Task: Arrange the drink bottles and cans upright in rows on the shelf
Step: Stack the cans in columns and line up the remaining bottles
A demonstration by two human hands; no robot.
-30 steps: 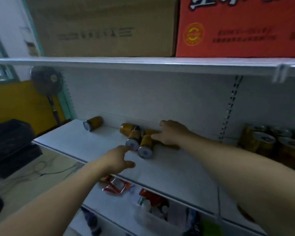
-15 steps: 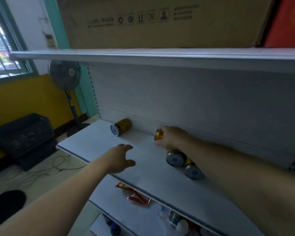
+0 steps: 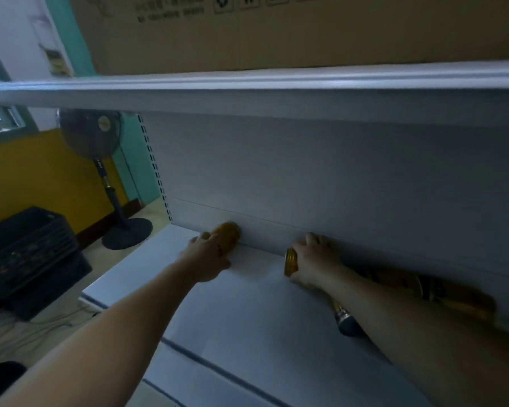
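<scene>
My left hand (image 3: 207, 258) lies over a golden can (image 3: 228, 235) that rests on its side at the back left of the white shelf (image 3: 247, 312), against the back panel. My right hand (image 3: 313, 264) is closed around a second golden can (image 3: 291, 262), which also lies on its side near the back panel. Behind my right forearm, more golden cans (image 3: 465, 301) lie blurred along the back. One can (image 3: 346, 318) with a dark end pokes out from under that forearm.
The upper shelf (image 3: 247, 86) overhangs close above, carrying a big cardboard box (image 3: 276, 27). Left of the shelving stand a floor fan (image 3: 100, 160), a black crate (image 3: 27, 257) and a yellow wall. A lower shelf edge (image 3: 218, 374) shows below.
My left hand has reached forward from the shelf's front onto the far-left can. My right hand holds its can in the same place. The camera has swung left and closer.
</scene>
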